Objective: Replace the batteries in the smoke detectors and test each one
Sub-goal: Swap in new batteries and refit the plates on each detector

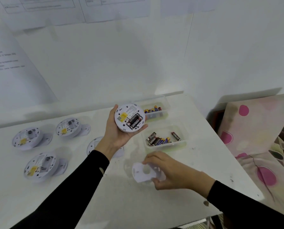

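Only the head cam here, so just one angle. Our left hand (119,136) is cupped under a smoke detector (129,118), thumb on one edge and fingertips curled round the other, holding it back-side up above the table (105,204). Two black batteries (134,122) sit in its bay. Our right hand (172,171) is down near the table edge, pinching the white mounting plate (142,172) between thumb and fingers. We can't tell if it's lifted off the surface.

What we'd watch for: the detector only has a loose cradle grip, so pushing the plate on off-centre could tip it out of the palm. Missing the tabs would leave the plate half-seated. We also can't read the polarity from here. With two battery tubs (182,143) (164,103) side by side, mixing old cells with fresh ones for the open detectors (28,138) looks easy.
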A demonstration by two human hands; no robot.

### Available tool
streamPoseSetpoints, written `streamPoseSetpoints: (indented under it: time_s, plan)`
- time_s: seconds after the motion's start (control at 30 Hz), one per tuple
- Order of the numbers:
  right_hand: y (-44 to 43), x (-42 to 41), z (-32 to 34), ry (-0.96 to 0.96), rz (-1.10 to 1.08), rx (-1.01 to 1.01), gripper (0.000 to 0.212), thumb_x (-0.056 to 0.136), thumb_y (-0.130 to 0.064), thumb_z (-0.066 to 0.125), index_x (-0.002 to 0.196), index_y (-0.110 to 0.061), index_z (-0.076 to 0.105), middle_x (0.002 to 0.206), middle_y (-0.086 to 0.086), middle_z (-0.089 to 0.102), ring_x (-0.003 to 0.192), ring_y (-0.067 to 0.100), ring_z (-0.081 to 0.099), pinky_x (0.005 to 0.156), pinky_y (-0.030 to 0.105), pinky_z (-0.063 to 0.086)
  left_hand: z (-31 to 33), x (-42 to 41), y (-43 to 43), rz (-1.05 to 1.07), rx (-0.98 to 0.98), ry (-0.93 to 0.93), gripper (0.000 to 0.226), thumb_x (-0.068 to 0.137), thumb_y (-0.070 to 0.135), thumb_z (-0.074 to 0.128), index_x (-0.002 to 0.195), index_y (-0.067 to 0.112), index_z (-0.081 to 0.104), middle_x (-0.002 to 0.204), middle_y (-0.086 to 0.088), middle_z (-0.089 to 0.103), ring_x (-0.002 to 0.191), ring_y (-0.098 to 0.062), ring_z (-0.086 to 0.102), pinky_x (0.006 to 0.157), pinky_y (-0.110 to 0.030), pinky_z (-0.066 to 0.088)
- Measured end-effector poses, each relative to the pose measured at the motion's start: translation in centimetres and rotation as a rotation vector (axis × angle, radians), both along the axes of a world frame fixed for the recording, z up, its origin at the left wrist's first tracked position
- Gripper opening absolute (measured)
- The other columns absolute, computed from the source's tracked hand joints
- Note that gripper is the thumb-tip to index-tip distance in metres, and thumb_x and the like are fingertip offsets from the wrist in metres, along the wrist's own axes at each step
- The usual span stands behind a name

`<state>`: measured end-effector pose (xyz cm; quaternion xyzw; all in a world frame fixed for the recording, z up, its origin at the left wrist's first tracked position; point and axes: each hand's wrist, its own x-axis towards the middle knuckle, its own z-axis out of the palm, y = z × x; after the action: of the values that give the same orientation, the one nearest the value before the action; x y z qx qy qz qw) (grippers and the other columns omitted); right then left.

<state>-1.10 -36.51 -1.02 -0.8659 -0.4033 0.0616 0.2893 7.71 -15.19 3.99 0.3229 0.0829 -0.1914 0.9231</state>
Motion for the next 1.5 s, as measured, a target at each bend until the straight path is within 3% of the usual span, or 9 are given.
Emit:
streamPoseSetpoints:
  time_s: [0.17,0.33,0.47,0.53,0.67,0.97,1.2,1.33,1.5]
  plan:
    - [0.6,0.3,-1.9,0.06,-0.025,0.01,0.044,0.082,-0.028,0.07,0.119,-0.008,0.056,0.122,0.006,0.055,0.113,0.018,0.05,0.099,0.015,0.036,-0.4,-0.8,-0.6,-0.051,-0.007,-0.001,0.074,0.091,0.058,0.05,0.145,0.008,0.047,0.134,-0.024,0.06,0.117,-0.046,0.06,0.098,-0.06,0.049]
    - [0.5,0.5,-1.8,0.021,-0.02,0.064,0.042,0.087,-0.034,0.068,0.119,-0.009,0.057,0.125,0.005,0.056,0.117,0.017,0.051,0.099,0.025,0.042,-0.5,-1.1,-0.6,-0.061,-0.025,-0.018,0.076,0.089,0.057,0.052,0.147,0.008,0.044,0.135,-0.024,0.058,0.116,-0.046,0.06,0.099,-0.06,0.048]
    - [1.7,1.9,2.0,-0.274,-0.209,0.358,0.022,0.091,-0.029,0.064,0.1,-0.009,0.065,0.104,0.002,0.061,0.101,0.017,0.055,0.088,0.035,0.045,-0.6,-1.1,-0.5,-0.038,-0.011,-0.054,0.069,0.092,0.057,0.048,0.141,0.009,0.05,0.135,-0.023,0.058,0.118,-0.046,0.059,0.097,-0.06,0.05]
    - [2.5,3.5,3.9,-0.366,-0.408,0.444,0.027,0.087,-0.036,0.066,0.101,-0.013,0.068,0.105,-0.002,0.059,0.1,0.013,0.05,0.088,0.034,0.043,-0.7,-1.2,-0.8,-0.016,0.019,-0.087,0.063,0.096,0.057,0.042,0.133,0.009,0.057,0.133,-0.023,0.06,0.118,-0.044,0.06,0.096,-0.058,0.05]
    - [3.6,6.0,5.3,-0.373,-0.59,0.313,0.054,0.072,-0.061,0.065,0.108,-0.022,0.068,0.117,-0.004,0.054,0.11,0.016,0.039,0.098,0.035,0.038,-0.6,-1.5,-1.6,0.019,-0.017,-0.086,0.06,0.096,0.057,0.042,0.125,0.01,0.064,0.133,-0.023,0.061,0.121,-0.042,0.058,0.097,-0.059,0.05]
    - [4.9,7.4,6.2,-0.288,-0.673,0.103,0.061,0.059,-0.076,0.049,0.096,-0.029,0.062,0.116,-0.013,0.046,0.11,0.01,0.032,0.09,0.03,0.02,-0.2,-1.7,-2.4,0.214,-0.003,-0.068,0.056,0.096,0.054,0.042,0.13,0.013,0.059,0.12,-0.019,0.064,0.103,-0.032,0.064,0.09,-0.048,0.056]
    - [5.8,8.4,6.7,-0.23,-0.706,0.141,0.034,0.078,-0.027,0.036,0.095,-0.019,0.064,0.117,-0.005,0.05,0.111,0.02,0.038,0.079,0.027,0.013,0.3,-1.4,-2.4,0.258,0.075,-0.107,0.044,0.095,0.053,0.042,0.122,0.022,0.06,0.119,-0.012,0.062,0.104,-0.028,0.064,0.089,-0.043,0.048]
    - [5.9,8.8,6.6,-0.12,-0.695,0.124,0.023,0.083,-0.008,0.044,0.095,-0.018,0.062,0.114,-0.003,0.048,0.11,0.02,0.037,0.078,0.028,0.014,0.1,-1.5,-2.7,0.291,0.109,-0.085,0.042,0.099,0.051,0.041,0.118,0.021,0.062,0.115,-0.011,0.065,0.1,-0.028,0.066,0.091,-0.043,0.049]
    - [5.9,7.9,7.1,0.024,-0.643,0.288,0.005,0.082,-0.025,0.048,0.085,-0.021,0.05,0.1,-0.007,0.046,0.101,0.015,0.037,0.082,0.029,0.02,-0.6,-1.5,-2.5,0.285,0.111,-0.056,0.049,0.097,0.053,0.043,0.123,0.016,0.062,0.122,-0.018,0.062,0.111,-0.032,0.06,0.096,-0.045,0.046]
